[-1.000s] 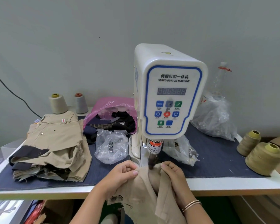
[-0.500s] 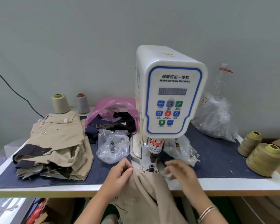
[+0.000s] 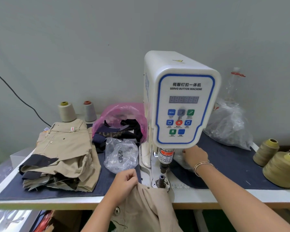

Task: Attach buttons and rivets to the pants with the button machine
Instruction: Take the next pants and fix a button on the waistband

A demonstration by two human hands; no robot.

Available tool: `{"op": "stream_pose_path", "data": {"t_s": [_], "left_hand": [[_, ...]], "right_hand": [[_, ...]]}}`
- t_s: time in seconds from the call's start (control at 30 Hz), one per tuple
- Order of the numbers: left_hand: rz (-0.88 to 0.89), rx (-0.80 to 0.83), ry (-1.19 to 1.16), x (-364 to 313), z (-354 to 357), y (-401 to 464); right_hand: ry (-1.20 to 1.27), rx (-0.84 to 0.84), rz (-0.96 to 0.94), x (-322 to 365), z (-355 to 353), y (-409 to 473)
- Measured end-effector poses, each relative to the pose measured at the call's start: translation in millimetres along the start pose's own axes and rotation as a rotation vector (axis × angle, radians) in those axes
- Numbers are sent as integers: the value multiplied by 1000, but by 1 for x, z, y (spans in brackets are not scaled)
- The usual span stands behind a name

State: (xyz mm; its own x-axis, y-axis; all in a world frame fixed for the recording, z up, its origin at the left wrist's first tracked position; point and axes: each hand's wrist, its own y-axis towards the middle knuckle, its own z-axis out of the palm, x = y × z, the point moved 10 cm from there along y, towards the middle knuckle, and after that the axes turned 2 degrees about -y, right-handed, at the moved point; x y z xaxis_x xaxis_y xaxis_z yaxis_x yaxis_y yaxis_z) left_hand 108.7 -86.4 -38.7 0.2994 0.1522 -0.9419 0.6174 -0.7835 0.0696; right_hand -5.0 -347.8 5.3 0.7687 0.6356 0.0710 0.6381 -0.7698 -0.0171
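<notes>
Your left hand (image 3: pixel 124 181) pinches the pants (image 3: pixel 146 208) at the worktop (image 3: pixel 216 196) edge, just beside the machine (image 3: pixel 182 101) die. One rivet and a button already show below that hand. Your right hand (image 3: pixel 195 156) reaches into a clear bag (image 3: pixel 179 158) beyond it; its grip can't be told. More fasteners likely remain.

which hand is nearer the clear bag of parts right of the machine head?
Right. The right hand reaches into the clear bag beside the button machine; the left hand grips the pants at the table's front edge, across the machine's post.
</notes>
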Motion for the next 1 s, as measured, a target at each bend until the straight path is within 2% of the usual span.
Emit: {"op": "stream_pose_path", "data": {"t_s": [0.3,0.47,0.6,0.7,0.83,1.0], "left_hand": [[18,-17,-4,-1,0,-1],[11,-22,-11,-3,-1,-2],[3,-25,-18,-4,-1,-3],[0,-25,-15,-4,-1,-3],[-11,-23,-16,-2,-1,-3],[-12,-36,-12,-2,-2,-4]], "right_hand": [[-51,-48,34,2,6,1],[-80,-83,-20,5,5,-4],[153,-95,77,-9,-4,-10],[367,-208,59,-23,-11,-20],[464,-184,49,-31,-3,-28],[916,-313,135,-38,-25,-61]]}}
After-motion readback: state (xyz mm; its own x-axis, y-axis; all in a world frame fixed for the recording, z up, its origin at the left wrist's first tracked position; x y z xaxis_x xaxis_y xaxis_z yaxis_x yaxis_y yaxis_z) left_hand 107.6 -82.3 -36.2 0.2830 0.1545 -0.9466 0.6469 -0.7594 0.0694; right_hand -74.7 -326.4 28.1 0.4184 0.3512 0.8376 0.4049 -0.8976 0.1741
